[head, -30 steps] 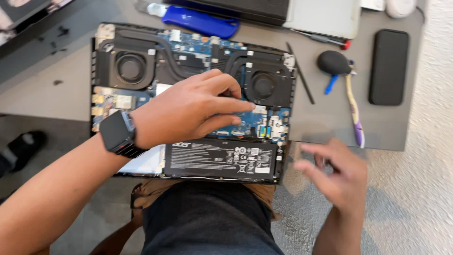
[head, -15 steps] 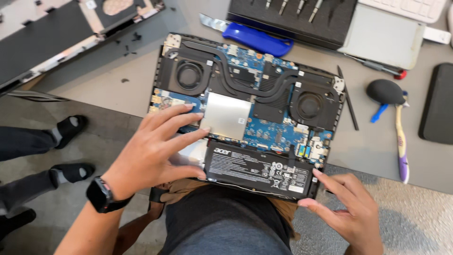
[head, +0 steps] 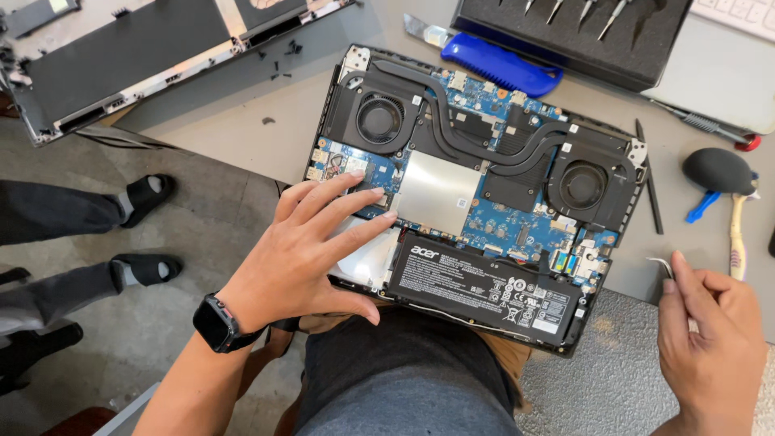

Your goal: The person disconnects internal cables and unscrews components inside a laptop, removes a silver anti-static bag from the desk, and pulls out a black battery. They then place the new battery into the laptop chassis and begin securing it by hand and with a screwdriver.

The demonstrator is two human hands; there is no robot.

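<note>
An opened black laptop (head: 484, 161) lies bottom-up on the grey table, showing two fans, copper-dark heat pipes, a blue board and a black battery (head: 484, 282) along the near edge. My left hand (head: 311, 250), with a black watch on its wrist, rests flat with spread fingers on the laptop's near-left corner, fingertips on the board beside a silver plate (head: 436, 194). My right hand (head: 710, 339) is off the laptop's near-right corner, fingers closed around a thin silver tool (head: 658, 262), apparently tweezers.
The removed bottom cover (head: 121, 64) lies far left with several loose screws (head: 278, 60) nearby. Behind the laptop are a blue utility knife (head: 500, 64) and a black tool case (head: 565, 40). A black air blower (head: 718, 169), brush (head: 736, 234) and spudger (head: 650, 186) lie right. Another person's socked feet (head: 145, 194) stand left.
My left hand slid from the middle of the board to the laptop's near-left corner. My right hand moved out to the right and now shows a thin silver tool.
</note>
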